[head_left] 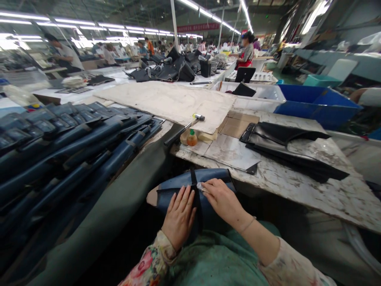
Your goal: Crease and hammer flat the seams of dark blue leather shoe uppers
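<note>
Across my lap lies a dark blue leather-like piece (174,184), with a pinkish-beige tip at its left end and a black strap (193,178) running over it. My left hand (180,216) rests flat on this piece, fingers stretched out, just left of the strap. Pinched between the thumb and fingers of my right hand (224,202) is a small whitish translucent piece (200,186), touching the blue piece beside the strap. What kind of thing it is, I cannot tell. Part of the blue piece is hidden under both hands.
Many blue leather-like parts (74,143) lie stacked at the left. On the worktable ahead are a hammer (184,131), a small orange bottle with a green cap (192,139) and black leather-like pieces (276,135). Beyond stand a blue bin (321,99) and a white bin (268,95). Other people work farther back.
</note>
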Tool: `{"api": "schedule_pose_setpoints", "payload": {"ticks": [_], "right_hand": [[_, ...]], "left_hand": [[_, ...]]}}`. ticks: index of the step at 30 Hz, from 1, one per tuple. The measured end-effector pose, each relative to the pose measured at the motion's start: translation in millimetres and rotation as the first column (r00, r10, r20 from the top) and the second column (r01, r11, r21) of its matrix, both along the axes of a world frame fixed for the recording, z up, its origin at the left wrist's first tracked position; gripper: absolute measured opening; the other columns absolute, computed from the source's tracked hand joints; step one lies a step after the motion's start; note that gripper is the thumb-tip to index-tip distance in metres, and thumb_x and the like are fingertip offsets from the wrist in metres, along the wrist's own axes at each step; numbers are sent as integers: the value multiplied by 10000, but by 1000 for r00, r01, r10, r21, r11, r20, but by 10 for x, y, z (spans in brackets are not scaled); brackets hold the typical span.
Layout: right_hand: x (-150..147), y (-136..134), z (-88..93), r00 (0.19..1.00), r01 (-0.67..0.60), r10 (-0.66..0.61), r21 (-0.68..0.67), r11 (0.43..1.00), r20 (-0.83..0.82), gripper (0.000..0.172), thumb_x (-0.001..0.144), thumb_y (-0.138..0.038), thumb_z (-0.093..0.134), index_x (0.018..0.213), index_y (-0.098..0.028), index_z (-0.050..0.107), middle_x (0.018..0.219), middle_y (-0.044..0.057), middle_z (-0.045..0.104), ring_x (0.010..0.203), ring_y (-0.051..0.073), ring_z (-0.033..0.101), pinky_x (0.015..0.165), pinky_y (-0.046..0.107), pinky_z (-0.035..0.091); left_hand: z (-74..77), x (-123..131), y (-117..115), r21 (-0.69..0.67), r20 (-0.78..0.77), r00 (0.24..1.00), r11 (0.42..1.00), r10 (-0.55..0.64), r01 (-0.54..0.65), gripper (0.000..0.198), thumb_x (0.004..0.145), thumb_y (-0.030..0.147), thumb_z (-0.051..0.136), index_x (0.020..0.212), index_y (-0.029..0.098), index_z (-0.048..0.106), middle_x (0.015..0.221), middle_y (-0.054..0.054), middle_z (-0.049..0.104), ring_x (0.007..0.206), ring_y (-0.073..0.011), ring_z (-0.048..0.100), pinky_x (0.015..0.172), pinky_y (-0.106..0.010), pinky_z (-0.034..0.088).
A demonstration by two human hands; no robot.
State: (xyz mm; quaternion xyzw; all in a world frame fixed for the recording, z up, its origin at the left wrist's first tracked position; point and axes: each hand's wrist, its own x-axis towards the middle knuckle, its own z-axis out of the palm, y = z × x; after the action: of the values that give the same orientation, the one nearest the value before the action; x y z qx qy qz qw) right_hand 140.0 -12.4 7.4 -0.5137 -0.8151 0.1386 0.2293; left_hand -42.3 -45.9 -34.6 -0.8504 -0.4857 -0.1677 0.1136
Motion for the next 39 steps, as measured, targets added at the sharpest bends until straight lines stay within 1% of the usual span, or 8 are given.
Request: {"api": "schedule_pose_setpoints", "payload": {"ticks": [7, 12, 17, 20, 26, 32, 36, 39], "right_hand": [[35, 94, 97, 993, -102, 88, -190, 976, -83, 251, 875, -196, 499, 1098, -145, 600, 977, 71, 587, 927, 185, 516, 861, 319, 429], [38, 138, 172, 988, -150, 139, -244, 958, -63, 239, 867, -178, 511, 1077, -143, 619, 948, 66, 590, 913, 175, 515, 850, 296, 417], [24, 124, 206, 985, -158, 169, -206, 966, 33, 235, 870, -178, 502, 1072, -160, 621, 957, 59, 586, 919, 174, 506, 842, 291, 418], [34, 137, 218, 978, -185, 201, -207, 961, 56, 228, 871, -173, 498, 1062, -161, 622, 958, 57, 590, 927, 175, 505, 854, 295, 414], [61, 173, 204, 976, -213, 219, -201, 956, 10, 238, 883, -170, 479, 1089, -149, 596, 1018, 57, 604, 945, 173, 519, 889, 306, 411], [-75, 79, 232, 980, -98, 123, -154, 983, 158, 262, 894, -160, 436, 1116, -146, 575, 1040, 71, 597, 969, 189, 523, 893, 323, 432], [-180, 66, 235, 965, -55, 80, -106, 993, 252, 267, 893, -137, 415, 1100, -161, 581, 1007, 74, 606, 935, 180, 547, 848, 308, 468], [-227, 91, 198, 942, -27, 36, -32, 999, 333, 277, 891, -131, 407, 1113, -152, 570, 996, 91, 607, 911, 184, 555, 819, 310, 492]], "left_hand": [[36, -5, -29, 42, 89, 996, 999, 18, -22, 394, 917, 277, 354, 1250, 131, 503, 1327, -79, 495, 1216, -212, 439, 971, -341, 338], [115, 22, 61, 26, 174, 981, 996, 85, -91, 321, 904, 246, 389, 1156, 155, 565, 1132, -80, 625, 1040, -216, 536, 859, -339, 383], [203, 65, 163, 1, 177, 981, 997, 74, -76, 257, 887, 230, 420, 1056, 157, 599, 1022, -81, 640, 959, -212, 542, 811, -342, 384], [228, 66, 192, 4, 170, 984, 998, 56, -57, 240, 887, 223, 419, 1028, 178, 608, 1018, -75, 642, 976, -210, 538, 837, -354, 359], [160, 58, 223, 32, 135, 991, 999, -22, 18, 254, 884, 192, 416, 1068, 152, 586, 1096, -68, 635, 1020, -216, 539, 902, -368, 357], [106, 47, 254, 15, 110, 989, 995, -99, 98, 305, 867, 117, 352, 1075, 88, 574, 1122, -107, 622, 1027, -220, 548, 901, -364, 407], [123, 53, 268, -32, 135, 988, 996, -80, 85, 292, 863, 142, 374, 1077, 101, 568, 1136, -107, 616, 1035, -223, 550, 908, -375, 404], [138, 79, 279, -41, 162, 985, 997, -65, 72, 278, 858, 170, 399, 1071, 107, 567, 1152, -107, 607, 1053, -232, 540, 922, -385, 388]]}}
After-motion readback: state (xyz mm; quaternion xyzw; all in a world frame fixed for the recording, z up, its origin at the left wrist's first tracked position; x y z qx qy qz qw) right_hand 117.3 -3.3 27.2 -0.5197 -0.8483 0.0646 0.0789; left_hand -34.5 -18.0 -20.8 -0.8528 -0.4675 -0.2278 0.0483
